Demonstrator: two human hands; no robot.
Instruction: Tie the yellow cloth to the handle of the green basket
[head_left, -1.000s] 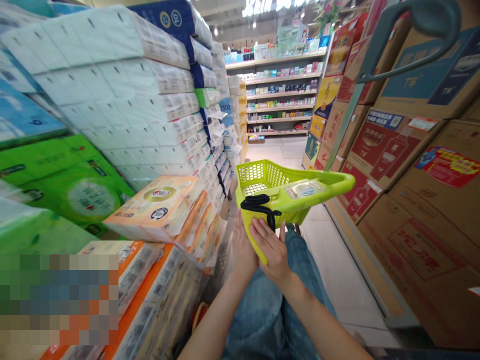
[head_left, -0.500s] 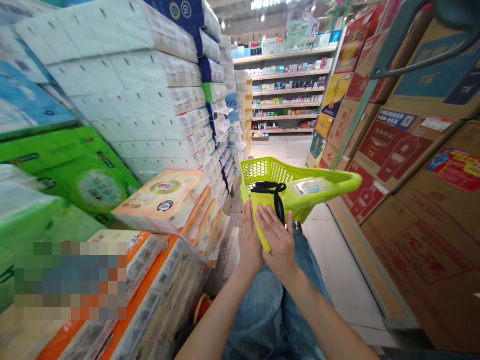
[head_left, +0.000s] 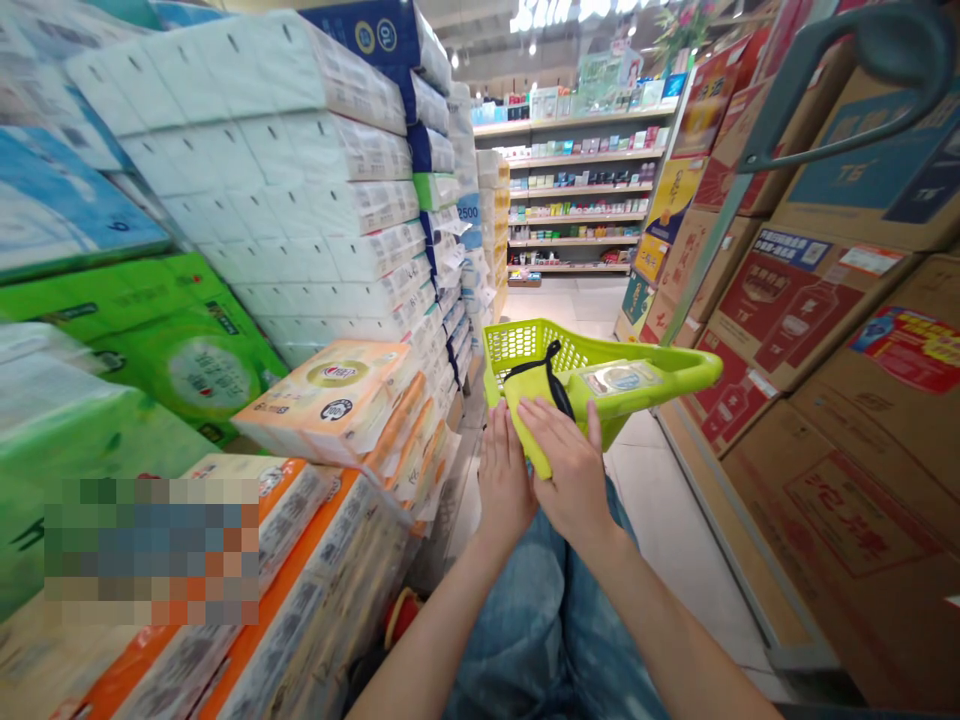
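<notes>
Between my two hands is a yellow-green folded bag (head_left: 529, 387) with a black cord and dark edging; its exact kind is hard to tell. My right hand (head_left: 574, 470) lies over the front of it, fingers straight and close together, thumb raised. Against its left edge my left hand (head_left: 506, 470) is pressed, with fingers pointing up and forward. Just beyond is a lime-green plastic shopping basket (head_left: 592, 347) with perforated walls and a long handle reaching right. A label (head_left: 621, 377) sits on its rim. My jeans-clad legs (head_left: 525, 610) are below.
Tissue packs (head_left: 337, 390) and tall white paper stacks (head_left: 240, 160) line the left. Cardboard cartons (head_left: 840, 500) are piled on the right, with a grey hook-like handle (head_left: 847, 90) in front. Shelves (head_left: 577, 155) of small goods close off the aisle's far end.
The bag has tilted and its lower end has risen slightly. Its black cord now loops upward instead of lying to the side. My right hand has shifted a little right and up.
</notes>
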